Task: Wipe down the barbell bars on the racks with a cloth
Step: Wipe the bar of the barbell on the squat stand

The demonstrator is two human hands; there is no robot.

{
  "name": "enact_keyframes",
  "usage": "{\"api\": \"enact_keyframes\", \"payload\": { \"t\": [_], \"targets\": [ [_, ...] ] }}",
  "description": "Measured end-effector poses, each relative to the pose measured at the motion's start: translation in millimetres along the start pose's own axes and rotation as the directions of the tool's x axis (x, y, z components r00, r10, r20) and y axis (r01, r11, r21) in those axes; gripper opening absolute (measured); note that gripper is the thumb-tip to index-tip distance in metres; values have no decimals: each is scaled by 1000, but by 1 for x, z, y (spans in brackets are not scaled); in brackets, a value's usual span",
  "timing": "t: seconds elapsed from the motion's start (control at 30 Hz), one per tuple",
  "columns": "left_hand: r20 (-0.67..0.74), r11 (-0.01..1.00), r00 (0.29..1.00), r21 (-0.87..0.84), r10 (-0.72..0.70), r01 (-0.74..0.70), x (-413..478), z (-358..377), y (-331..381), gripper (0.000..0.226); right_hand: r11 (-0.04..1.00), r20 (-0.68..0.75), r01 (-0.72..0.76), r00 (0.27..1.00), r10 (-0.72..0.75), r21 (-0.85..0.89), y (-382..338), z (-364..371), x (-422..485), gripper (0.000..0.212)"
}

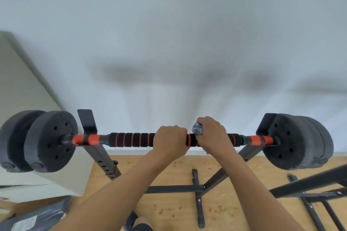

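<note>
At the left, black weight plates [50, 140] sit on the end of the barbell bar [131, 139], which lies across the hooks of the black rack [88, 122]. The left hand [170, 140] grips the striped foam part from above, knuckles up, forearm straight. Just beside it, not touching, the right hand [214, 135] curls over the bar and presses a bunched blue-white cloth [197, 129] on it. More plates [293, 140] are at the right end.
</note>
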State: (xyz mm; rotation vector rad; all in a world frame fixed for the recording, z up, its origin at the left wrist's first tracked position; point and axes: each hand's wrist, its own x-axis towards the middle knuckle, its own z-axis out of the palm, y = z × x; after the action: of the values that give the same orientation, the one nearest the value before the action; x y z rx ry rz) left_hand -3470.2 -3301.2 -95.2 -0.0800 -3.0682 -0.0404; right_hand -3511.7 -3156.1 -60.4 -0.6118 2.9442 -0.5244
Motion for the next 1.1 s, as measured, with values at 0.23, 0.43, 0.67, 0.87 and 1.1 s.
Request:
{"api": "enact_keyframes", "payload": {
  "t": [0.23, 0.43, 0.67, 0.87, 1.1],
  "targets": [
    [99, 999, 994, 12, 44, -45, 5, -3, 3, 27, 1000, -16, 0, 1000, -1, -6, -3, 2, -6, 22],
    [676, 944, 730, -299, 103, 143, 36, -31, 0, 17, 1000, 14, 11, 1000, -11, -20, 2, 5, -15, 24],
    [-224, 983, 972, 181, 72, -31, -11, 19, 11, 39, 1000, 9, -18, 1000, 18, -21, -2, 3, 1, 19],
    [383, 986, 924, -159, 24, 40, 22, -29, 2, 54, 998, 66, -56, 996, 53, 39, 3, 5, 0, 30],
    [318, 993, 947, -95, -41, 74, 12, -19, 7, 24, 1000, 107, -25, 994, 24, 12, 6, 2, 8, 29]
  ]
}}
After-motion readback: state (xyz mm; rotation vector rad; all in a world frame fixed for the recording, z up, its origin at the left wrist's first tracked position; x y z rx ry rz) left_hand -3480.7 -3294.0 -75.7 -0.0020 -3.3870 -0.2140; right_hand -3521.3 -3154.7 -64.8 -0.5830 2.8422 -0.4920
